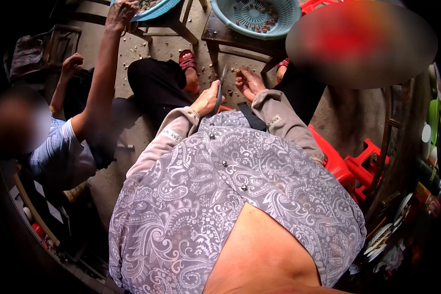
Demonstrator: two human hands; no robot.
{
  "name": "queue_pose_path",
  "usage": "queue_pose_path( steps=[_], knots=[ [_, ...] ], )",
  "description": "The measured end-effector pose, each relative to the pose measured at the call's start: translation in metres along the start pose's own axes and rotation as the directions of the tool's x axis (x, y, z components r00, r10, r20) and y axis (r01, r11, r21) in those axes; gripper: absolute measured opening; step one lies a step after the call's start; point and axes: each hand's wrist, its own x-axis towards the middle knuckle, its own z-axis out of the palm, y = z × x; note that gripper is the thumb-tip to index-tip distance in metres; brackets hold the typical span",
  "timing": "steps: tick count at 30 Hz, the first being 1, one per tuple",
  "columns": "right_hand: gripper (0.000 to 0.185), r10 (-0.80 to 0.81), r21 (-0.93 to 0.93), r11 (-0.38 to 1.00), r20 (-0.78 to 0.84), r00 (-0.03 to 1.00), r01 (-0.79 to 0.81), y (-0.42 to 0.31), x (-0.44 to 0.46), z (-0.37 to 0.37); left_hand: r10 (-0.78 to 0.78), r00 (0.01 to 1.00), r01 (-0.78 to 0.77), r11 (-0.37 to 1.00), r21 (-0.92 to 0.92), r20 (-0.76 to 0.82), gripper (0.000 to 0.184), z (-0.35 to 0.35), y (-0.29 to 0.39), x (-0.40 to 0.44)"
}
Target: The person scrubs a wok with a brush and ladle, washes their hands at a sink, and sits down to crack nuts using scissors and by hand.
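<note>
My left hand point(207, 100) is closed round a dark metal tool point(220, 87), long and narrow, whose tip points up and away from me. Just to the right, my right hand point(250, 84) pinches a small brownish piece point(238, 72) between thumb and fingers, apart from the tool. Both hands are above my lap, between my knees. Beyond them stands a low wooden stool point(211, 35) bearing a light blue plastic basket point(221, 19) with several small reddish-brown pieces inside.
At the left a co-worker point(59, 152) reaches an arm toward another blue basket point(157, 11) on a stool. Small pale fragments litter the floor point(132, 51). Red plastic stools point(330, 159) stand at my right, near a wooden frame point(393, 122). A blurred shape covers the upper right.
</note>
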Motion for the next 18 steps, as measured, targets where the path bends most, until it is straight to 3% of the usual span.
queue_pose_path(
  steps=[4, 8, 18],
  knots=[
    [0.006, 0.009, -0.045, 0.999, 0.105, 0.994, -0.005, 0.002, 0.01, -0.012, 0.295, 0.938, -0.201, 0.892, 0.405, -0.184, 0.045, 0.004, 0.01, -0.003],
    [0.004, -0.011, -0.062, 0.998, 0.079, 0.997, 0.016, 0.006, 0.003, -0.003, 0.159, 0.978, -0.061, 0.841, 0.537, -0.138, 0.044, 0.002, 0.032, -0.001],
    [0.009, -0.151, -0.011, 0.988, 0.04, 0.988, 0.151, 0.011, 0.003, -0.009, 0.156, 0.983, -0.074, 0.825, 0.56, -0.1, 0.042, 0.006, 0.029, 0.003]
  ],
)
